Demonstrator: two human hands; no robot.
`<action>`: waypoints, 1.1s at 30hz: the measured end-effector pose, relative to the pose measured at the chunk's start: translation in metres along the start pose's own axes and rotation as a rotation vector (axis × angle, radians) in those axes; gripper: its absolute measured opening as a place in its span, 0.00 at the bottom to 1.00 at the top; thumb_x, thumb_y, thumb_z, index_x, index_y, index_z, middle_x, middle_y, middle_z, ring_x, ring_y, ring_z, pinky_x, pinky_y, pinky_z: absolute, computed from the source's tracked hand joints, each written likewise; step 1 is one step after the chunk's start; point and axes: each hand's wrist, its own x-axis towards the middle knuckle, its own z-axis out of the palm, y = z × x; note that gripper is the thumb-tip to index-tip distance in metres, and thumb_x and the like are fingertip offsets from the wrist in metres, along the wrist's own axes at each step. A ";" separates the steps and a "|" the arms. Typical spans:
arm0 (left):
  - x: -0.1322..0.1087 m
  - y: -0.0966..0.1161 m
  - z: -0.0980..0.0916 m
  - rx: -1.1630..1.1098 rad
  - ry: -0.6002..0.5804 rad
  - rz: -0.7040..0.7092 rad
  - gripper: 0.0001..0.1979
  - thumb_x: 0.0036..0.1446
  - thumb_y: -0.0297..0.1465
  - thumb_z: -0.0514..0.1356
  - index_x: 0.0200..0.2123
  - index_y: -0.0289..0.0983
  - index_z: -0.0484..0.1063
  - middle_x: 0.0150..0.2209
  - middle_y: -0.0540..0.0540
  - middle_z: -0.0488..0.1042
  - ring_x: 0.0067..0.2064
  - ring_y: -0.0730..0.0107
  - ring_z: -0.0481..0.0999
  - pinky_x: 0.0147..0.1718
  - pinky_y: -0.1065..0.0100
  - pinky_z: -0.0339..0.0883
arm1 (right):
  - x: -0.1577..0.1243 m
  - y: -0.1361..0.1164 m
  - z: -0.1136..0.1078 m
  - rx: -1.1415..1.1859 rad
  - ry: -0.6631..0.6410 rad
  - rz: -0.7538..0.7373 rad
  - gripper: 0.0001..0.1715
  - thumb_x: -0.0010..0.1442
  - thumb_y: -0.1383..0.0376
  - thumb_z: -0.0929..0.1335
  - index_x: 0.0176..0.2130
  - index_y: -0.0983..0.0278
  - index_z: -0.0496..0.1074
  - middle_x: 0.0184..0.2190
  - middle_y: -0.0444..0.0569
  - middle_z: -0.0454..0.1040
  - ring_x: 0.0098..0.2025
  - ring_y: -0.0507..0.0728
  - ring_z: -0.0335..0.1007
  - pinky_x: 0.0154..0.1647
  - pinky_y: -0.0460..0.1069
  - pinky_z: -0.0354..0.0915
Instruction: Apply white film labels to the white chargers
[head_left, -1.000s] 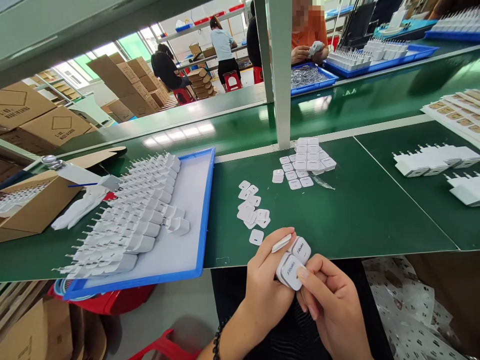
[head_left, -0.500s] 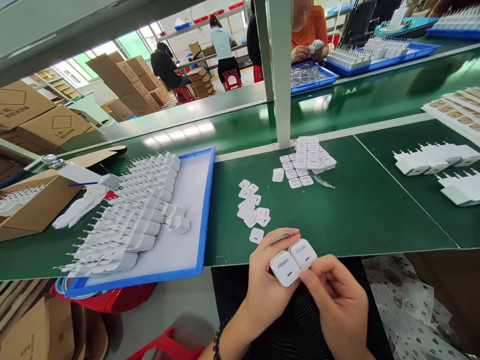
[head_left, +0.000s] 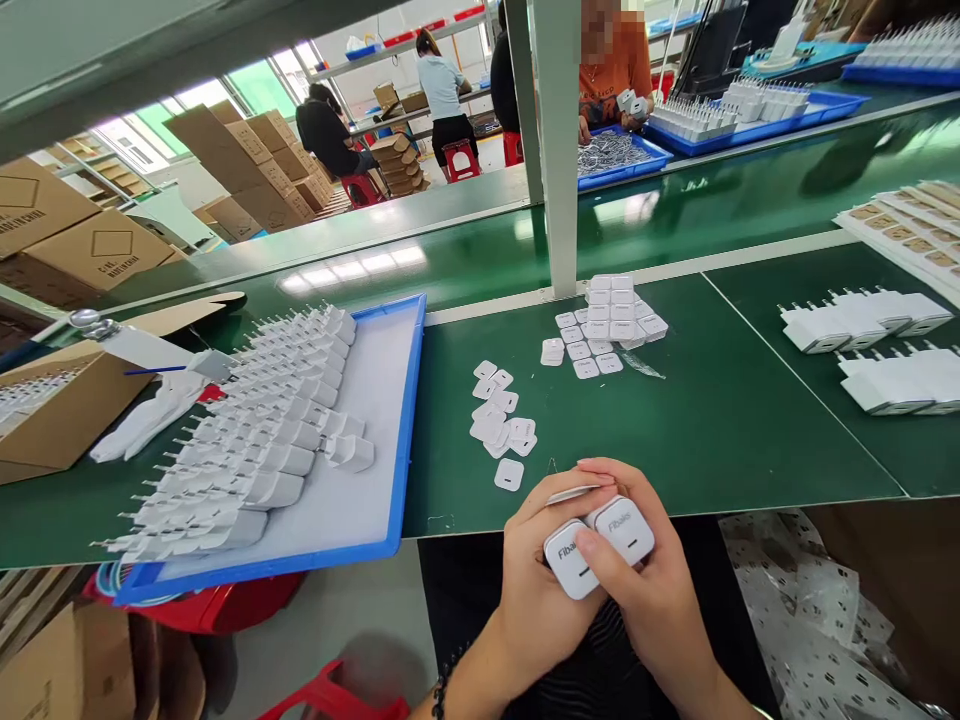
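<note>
White "Fibaks" chargers (head_left: 627, 532), in L hand (head_left: 534, 590), R hand (head_left: 664, 595) partly covering 1 logo (head_left: 567, 550)

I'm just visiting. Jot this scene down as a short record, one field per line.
Left hand: holds two white blocks and a thin plate
Right hand: thumb over one block's print
Tray: blue rim; plugs inside, pins showing
Table: green; loose plates, a plate pile, more plugs
Beyond: co-worker holding something white

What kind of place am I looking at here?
Probably a factory assembly workshop: rows of white plastic pronged plugs in a blue-rimmed rectangular tray, stacked brown cardboard boxes and a long glossy green workbench suggest it.
</note>
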 end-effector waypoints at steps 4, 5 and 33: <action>0.002 -0.005 -0.004 -0.028 -0.012 -0.068 0.23 0.47 0.21 0.71 0.48 0.43 0.79 0.48 0.46 0.79 0.48 0.66 0.80 0.48 0.69 0.77 | 0.004 0.003 -0.006 0.057 -0.101 0.033 0.23 0.58 0.57 0.73 0.53 0.53 0.71 0.50 0.47 0.75 0.48 0.60 0.74 0.45 0.50 0.73; 0.002 -0.005 -0.006 -0.035 -0.014 -0.084 0.24 0.47 0.22 0.72 0.48 0.43 0.79 0.48 0.46 0.79 0.49 0.66 0.79 0.49 0.69 0.76 | 0.004 0.003 -0.007 0.088 -0.125 0.050 0.23 0.60 0.56 0.71 0.54 0.54 0.71 0.53 0.48 0.74 0.51 0.61 0.73 0.48 0.51 0.72; -0.005 0.000 -0.002 0.036 -0.040 0.040 0.25 0.51 0.19 0.66 0.51 0.43 0.76 0.49 0.44 0.78 0.50 0.66 0.80 0.48 0.68 0.78 | -0.006 0.006 -0.006 0.084 -0.040 0.040 0.22 0.57 0.58 0.73 0.51 0.55 0.71 0.43 0.45 0.73 0.38 0.55 0.72 0.37 0.47 0.71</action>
